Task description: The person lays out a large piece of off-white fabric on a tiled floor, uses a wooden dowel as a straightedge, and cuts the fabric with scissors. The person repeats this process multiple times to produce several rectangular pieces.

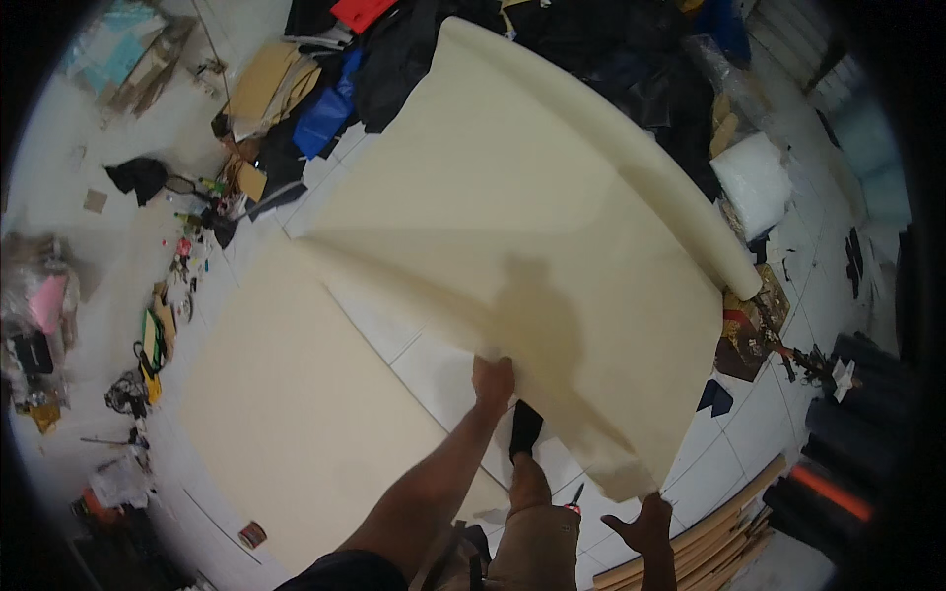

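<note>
While black material (641, 74) borders the curled cream sheet (443, 187), left grip (495, 379) holds it (right grip (646, 524) unclear).

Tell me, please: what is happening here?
A person's left hand grips the near edge of a large, thin, cream-coloured sheet over a white tiled floor. The right hand, thumb spread, is at the sheet's near right corner; its hold is unclear. The far side forms a long roll. A flat cream-coloured section lies at left; whether the two join is unclear.
</note>
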Demonstrator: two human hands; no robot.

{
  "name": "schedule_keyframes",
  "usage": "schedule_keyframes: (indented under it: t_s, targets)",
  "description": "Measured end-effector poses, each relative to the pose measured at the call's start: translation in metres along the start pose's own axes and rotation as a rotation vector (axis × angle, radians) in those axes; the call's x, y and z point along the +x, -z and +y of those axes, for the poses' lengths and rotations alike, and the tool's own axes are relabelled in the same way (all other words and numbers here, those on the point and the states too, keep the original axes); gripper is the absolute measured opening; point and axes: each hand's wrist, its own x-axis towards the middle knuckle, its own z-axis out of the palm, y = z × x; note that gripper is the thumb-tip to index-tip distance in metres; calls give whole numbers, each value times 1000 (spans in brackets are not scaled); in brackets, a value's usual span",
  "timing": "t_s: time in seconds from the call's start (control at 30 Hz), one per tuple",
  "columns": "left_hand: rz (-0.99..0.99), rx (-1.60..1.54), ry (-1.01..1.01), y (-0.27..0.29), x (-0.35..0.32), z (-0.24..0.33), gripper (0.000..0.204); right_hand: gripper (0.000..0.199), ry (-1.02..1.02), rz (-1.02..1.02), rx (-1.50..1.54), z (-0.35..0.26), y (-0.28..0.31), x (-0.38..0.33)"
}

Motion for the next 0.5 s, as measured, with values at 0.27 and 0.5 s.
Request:
schedule_keyframes:
  t_s: [0.27,0.5]
  targets:
    - [-280,-410,55,101,-113,80,43,102,154,283,-257,-257,20,34]
    - [-335,-161,-666,240,-20,-20,39,42,204,484,39,-329,-27,-57]
